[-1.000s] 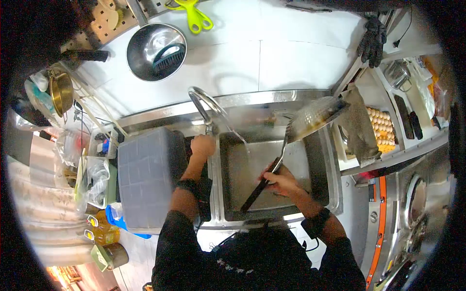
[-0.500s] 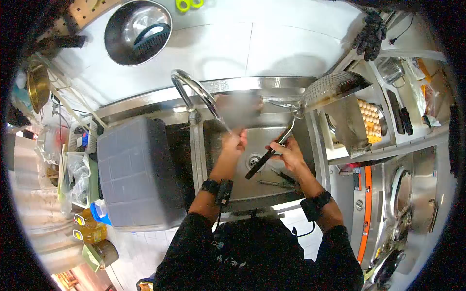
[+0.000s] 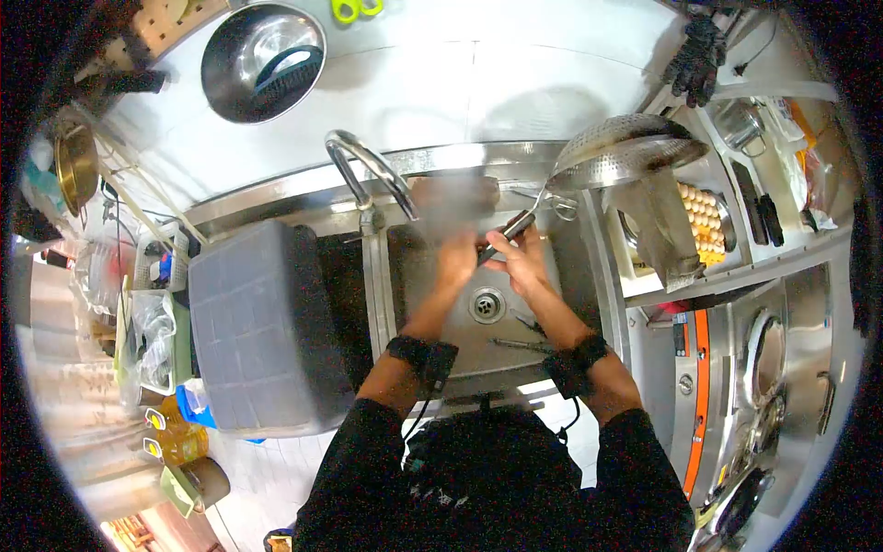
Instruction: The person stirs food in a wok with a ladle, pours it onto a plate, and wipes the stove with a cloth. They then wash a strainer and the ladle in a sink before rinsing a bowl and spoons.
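My right hand point(image 3: 522, 258) is closed round the black handle of a perforated metal strainer point(image 3: 625, 152), over the sink point(image 3: 441, 354). The strainer's bowl is tilted up beyond the sink's right edge. Close against the lower end of the handle, my left hand point(image 3: 457, 258) has its fingers curled; a blurred patch covers part of them, and what they hold cannot be made out. Left of the hands, the faucet point(image 3: 372, 166) arches over the basin. Slim metal utensils point(image 3: 520, 346) lie near the drain point(image 3: 487, 305).
A grey plastic bin point(image 3: 262, 331) stands left of the sink. Behind are a steel bowl point(image 3: 230, 69) with a dark brush-like item inside and a black glove point(image 3: 694, 64). Eggs point(image 3: 701, 221) sit on the right, above a stove point(image 3: 763, 368). Oil jugs point(image 3: 179, 442) stand at lower left.
My right hand has moved up and left with the strainer's handle, bringing it against my left hand. The strainer bowl has turned and shows more of its rim. My left hand has shifted slightly right.
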A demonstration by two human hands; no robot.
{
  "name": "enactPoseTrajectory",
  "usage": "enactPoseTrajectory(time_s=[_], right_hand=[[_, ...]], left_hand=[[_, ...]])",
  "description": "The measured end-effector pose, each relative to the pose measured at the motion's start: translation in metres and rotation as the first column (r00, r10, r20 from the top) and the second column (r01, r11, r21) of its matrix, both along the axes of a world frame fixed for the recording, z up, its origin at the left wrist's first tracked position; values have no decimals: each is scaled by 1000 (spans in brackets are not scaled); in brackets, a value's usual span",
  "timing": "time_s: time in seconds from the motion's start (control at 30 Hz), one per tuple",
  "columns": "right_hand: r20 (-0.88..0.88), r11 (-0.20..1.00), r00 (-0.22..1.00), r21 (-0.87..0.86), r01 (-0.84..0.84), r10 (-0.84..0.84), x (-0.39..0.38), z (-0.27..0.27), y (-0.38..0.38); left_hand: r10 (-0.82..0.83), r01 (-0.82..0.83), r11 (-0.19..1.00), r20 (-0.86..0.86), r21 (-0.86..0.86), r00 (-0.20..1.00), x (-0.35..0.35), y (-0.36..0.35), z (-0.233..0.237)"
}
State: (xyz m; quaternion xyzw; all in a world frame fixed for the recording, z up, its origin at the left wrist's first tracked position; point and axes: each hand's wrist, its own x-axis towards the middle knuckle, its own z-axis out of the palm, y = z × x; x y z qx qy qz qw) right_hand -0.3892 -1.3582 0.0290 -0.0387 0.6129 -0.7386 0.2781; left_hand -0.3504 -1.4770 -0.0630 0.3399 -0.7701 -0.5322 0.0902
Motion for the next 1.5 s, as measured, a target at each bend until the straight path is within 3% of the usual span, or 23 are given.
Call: enactPoseTrajectory(time_s=[0.07, 0.1, 0.2, 0.3, 0.4, 0.47, 0.5, 0.6, 0.7, 0.8, 0.9, 0.97, 1.0, 1.03, 1.07, 1.13, 1.17, 1.27, 1.4, 1.5], right_hand=[[-78, 999, 997, -34, 16, -19, 2, -5, -15], [-88, 999, 996, -33, 2, -5, 4, 0, -18], [-142, 999, 990, 32, 15, -11, -2, -12, -21], [-165, 1000, 986, 23, 20, -16, -4, -15, -22], [-188, 999, 981, 2, 45, -44, 3, -14, -24], [-186, 999, 982, -28, 25, -30, 7, -5, -25], [-185, 998, 983, 65, 28, -15, 5, -11, -25], [-220, 995, 971, 14, 102, -96, 9, -7, -31], [-231, 991, 964, -64, 121, -133, 6, -18, -37], [-269, 995, 959, 17, 95, -87, -2, -15, -33], [-208, 993, 971, -39, 115, -121, -6, -34, -28], [-301, 995, 949, 23, 100, -88, -5, -35, -25], [-341, 995, 938, 52, 89, -66, -2, -34, -25], [-267, 999, 963, 27, 45, -36, 1, -30, -24], [-288, 999, 957, 16, 46, -39, 2, -33, -25], [-332, 999, 942, -6, 54, -53, 5, -36, -25], [-318, 998, 946, -35, 54, -63, 4, -36, -25], [-255, 994, 963, -90, 67, -88, 0, -25, -29], [-189, 998, 981, -35, 44, -50, -13, -12, -31], [-142, 1000, 990, 21, 2, 1, -15, -5, -25]], left_hand=[[39, -24, 966, 52, -257, 998, 10, 13, 29], [66, -66, 973, -7, -222, 998, 14, 8, 36], [-105, 112, 991, -97, 72, 990, 19, -15, 40], [-303, 298, 953, -124, -54, 945, 24, -26, 28], [-323, 339, 939, -199, 49, 925, 16, -34, -6], [-323, 346, 931, -179, 118, 929, 13, -36, -2], [-324, 349, 924, -165, 157, 932, 14, -35, -1], [-41, 98, 965, -229, 244, 972, 3, -24, 13], [219, -181, 927, -85, 328, 972, -8, -22, 19], [-28, 18, 998, -203, -52, 979, 0, -29, 6], [-222, 130, 963, -418, -238, 881, 8, -21, -19], [-326, 328, 944, -204, -21, 923, 6, -29, -23], [-354, 376, 925, -254, 45, 900, 5, -32, -27], [-376, 424, 899, -302, 111, 876, 4, -35, -31], [-265, 374, 857, -318, 356, 910, 4, -35, -20], [-48, 242, 597, -267, 765, 963, -1, -33, 4], [-92, 143, 811, -117, 568, 989, -7, -30, 8], [-11, 60, 979, -245, 193, 969, -6, -24, 4], [-256, 204, 953, -239, -223, 937, 20, -11, -4], [-391, 345, 909, -186, -235, 901, 40, -20, -2]])
